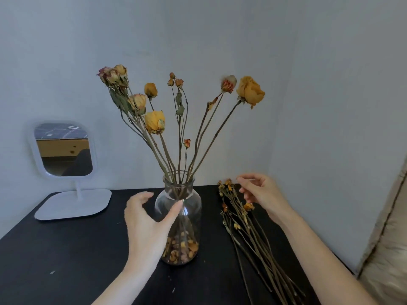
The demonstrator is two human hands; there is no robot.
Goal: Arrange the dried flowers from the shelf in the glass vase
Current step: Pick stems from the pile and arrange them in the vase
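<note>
A clear glass vase stands in the middle of the black shelf top, with dried petals at its bottom. Several dried roses on long stems fan out of its neck. My left hand is spread beside the vase's left side, thumb tip touching the glass shoulder, fingers apart from it. A bundle of loose dried flowers lies on the shelf to the right of the vase. My right hand hovers over the bundle's flower heads, fingers loosely curled, holding nothing I can see.
A white stand mirror sits at the back left on a flat white base. Pale walls close the back and right. A beige cushion lies past the shelf's right edge.
</note>
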